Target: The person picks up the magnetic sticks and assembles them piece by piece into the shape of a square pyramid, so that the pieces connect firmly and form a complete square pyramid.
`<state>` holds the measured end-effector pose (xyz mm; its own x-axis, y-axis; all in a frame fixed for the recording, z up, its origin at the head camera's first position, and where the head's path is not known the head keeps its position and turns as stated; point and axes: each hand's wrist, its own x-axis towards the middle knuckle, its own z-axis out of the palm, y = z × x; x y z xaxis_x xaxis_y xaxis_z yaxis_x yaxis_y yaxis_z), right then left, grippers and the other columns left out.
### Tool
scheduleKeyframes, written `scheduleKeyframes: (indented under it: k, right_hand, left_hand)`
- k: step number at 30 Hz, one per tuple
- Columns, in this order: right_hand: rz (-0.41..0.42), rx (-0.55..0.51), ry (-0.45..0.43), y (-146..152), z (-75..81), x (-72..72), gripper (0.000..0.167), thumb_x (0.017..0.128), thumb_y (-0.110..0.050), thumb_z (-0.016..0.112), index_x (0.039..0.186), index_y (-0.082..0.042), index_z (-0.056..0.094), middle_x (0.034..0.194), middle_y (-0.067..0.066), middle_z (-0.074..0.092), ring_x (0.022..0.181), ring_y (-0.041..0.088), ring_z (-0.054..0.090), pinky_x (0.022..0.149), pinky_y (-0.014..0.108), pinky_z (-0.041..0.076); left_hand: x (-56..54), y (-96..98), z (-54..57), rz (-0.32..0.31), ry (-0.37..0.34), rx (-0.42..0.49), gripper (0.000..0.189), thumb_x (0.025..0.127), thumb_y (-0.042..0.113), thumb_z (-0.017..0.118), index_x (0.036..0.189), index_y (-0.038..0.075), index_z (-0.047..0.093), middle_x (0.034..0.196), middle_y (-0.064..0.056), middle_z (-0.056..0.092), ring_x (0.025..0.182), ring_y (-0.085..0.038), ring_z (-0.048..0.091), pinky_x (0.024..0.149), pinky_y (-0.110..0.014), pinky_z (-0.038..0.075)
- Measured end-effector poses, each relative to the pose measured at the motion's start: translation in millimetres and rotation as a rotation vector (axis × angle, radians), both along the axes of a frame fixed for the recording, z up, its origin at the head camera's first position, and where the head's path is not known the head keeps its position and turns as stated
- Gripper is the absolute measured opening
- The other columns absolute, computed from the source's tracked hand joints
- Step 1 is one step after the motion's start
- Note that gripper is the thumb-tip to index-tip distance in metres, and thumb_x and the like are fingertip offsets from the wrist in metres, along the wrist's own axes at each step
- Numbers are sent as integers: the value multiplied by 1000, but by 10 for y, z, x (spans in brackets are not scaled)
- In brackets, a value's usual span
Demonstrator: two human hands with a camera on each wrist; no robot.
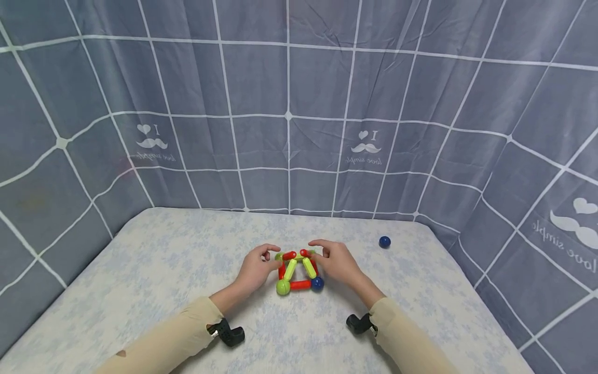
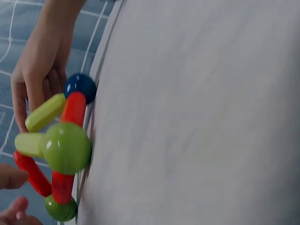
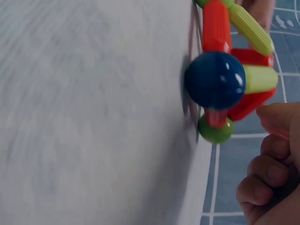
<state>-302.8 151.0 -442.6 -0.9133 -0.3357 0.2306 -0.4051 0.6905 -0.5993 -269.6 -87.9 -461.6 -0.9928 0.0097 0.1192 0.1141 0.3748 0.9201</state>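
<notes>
A frame of magnetic rods and balls stands on the table between my hands. Its front corners are a green ball (image 1: 283, 287) and a blue ball (image 1: 317, 283), joined by a red rod (image 1: 300, 284). Yellow-green rods (image 1: 290, 269) slant up from these corners, and red rods (image 1: 289, 255) slant from the back. The upper rod ends are apart. My left hand (image 1: 256, 267) is beside the back left green ball (image 2: 61, 208), thumb and forefinger spread. My right hand (image 1: 340, 262) is at the back right corner, its thumb (image 3: 276, 117) near a slanting red rod, other fingers loosely curled.
A loose dark blue ball (image 1: 384, 242) lies on the table's far right. The table (image 1: 187, 259) has a pale floral cover. A blue-grey checked curtain (image 1: 261, 145) hangs behind and at the sides. Black wrist mounts (image 1: 227, 332) hang at both sleeves.
</notes>
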Motion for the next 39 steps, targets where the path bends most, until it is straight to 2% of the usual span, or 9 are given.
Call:
scheduleKeyframes:
  k: [2, 5, 9, 12, 17, 26, 39]
  right_hand:
    - [-11, -58, -19, 51, -18, -10, 34, 95, -20, 70, 128, -16, 70, 57, -2, 44, 49, 13, 39, 47, 25, 32]
    - [-34, -108, -22, 138, -42, -46, 33, 95, -18, 70, 127, -13, 70, 56, -2, 42, 49, 13, 37, 48, 25, 32]
    - [-77, -144, -33, 258, -57, -106, 31, 94, -15, 70, 126, -11, 71, 55, -2, 38, 49, 12, 33, 48, 25, 29]
    - [-104, -159, -48, 350, -42, -141, 32, 94, -15, 70, 125, -9, 71, 55, -3, 35, 49, 12, 31, 49, 24, 27]
    - [-143, -179, -71, 516, -26, -188, 33, 95, -18, 68, 127, -9, 70, 55, -4, 34, 50, 12, 29, 50, 24, 28]
    - [-187, -264, -116, 890, -53, -290, 36, 98, -21, 66, 132, -7, 66, 55, -5, 29, 49, 12, 24, 48, 26, 27]
    - [-340, -365, -155, 1274, -109, -462, 42, 96, -27, 68, 133, -6, 65, 57, -10, 34, 52, 9, 29, 52, 26, 30]
  left_hand:
    - [109, -14, -8, 24, -42, 12, 30, 86, 14, 73, 116, 9, 70, 86, -2, 45, 58, -14, 35, 50, -25, 30]
    - [250, -13, -28, 19, -85, 16, 28, 86, 17, 75, 111, 6, 69, 82, -1, 45, 58, -14, 36, 51, -26, 30]
    - [351, 11, -58, -11, -106, -10, 30, 82, 21, 82, 104, 7, 69, 76, -1, 44, 60, -16, 38, 54, -27, 31]
    - [364, 37, -75, -21, -103, -33, 28, 78, 22, 85, 97, 9, 69, 76, 0, 45, 64, -16, 39, 56, -27, 31]
    - [367, 46, -85, -13, -104, -43, 19, 80, 19, 84, 91, 10, 72, 75, 0, 49, 68, -16, 43, 60, -28, 35]
    - [353, 30, -76, 18, -110, -23, 15, 82, 18, 83, 92, 10, 77, 73, 0, 49, 65, -16, 41, 59, -28, 34]
    - [341, 2, -121, 48, -111, 24, 15, 84, 19, 80, 97, 10, 78, 71, 0, 48, 65, -17, 41, 60, -28, 34]
